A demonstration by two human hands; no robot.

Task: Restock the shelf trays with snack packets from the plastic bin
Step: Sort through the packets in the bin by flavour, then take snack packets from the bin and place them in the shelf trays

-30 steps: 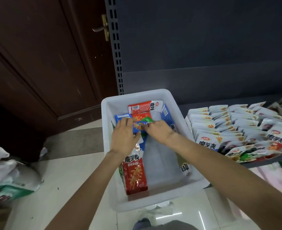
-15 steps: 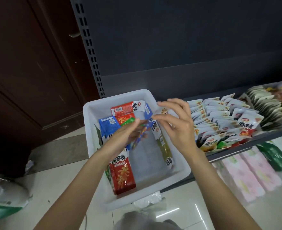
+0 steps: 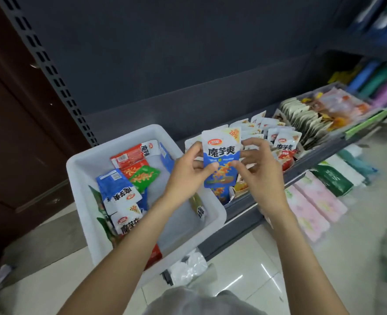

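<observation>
A blue and white snack packet [image 3: 222,153] stands upright in the air, its printed face towards me. My left hand [image 3: 188,176] pinches its left edge and my right hand [image 3: 258,171] pinches its right edge. Both hands hover between the white plastic bin [image 3: 78,164] and the shelf tray [image 3: 310,164]. Several red, blue and green packets [image 3: 122,192] lie in the bin's left half. Rows of upright packets [image 3: 283,142] fill the tray behind my right hand.
A second tray of beige and orange packets [image 3: 320,110] sits further right on the shelf. Pink and green packs [image 3: 317,201] lie on the tiled floor below the shelf. A perforated shelf upright [image 3: 49,71] and a dark door [image 3: 12,123] stand to the left.
Both hands came up out of the bin and moved right towards the tray. The blue packet was lifted out and turned upright between them. The view swung to the right.
</observation>
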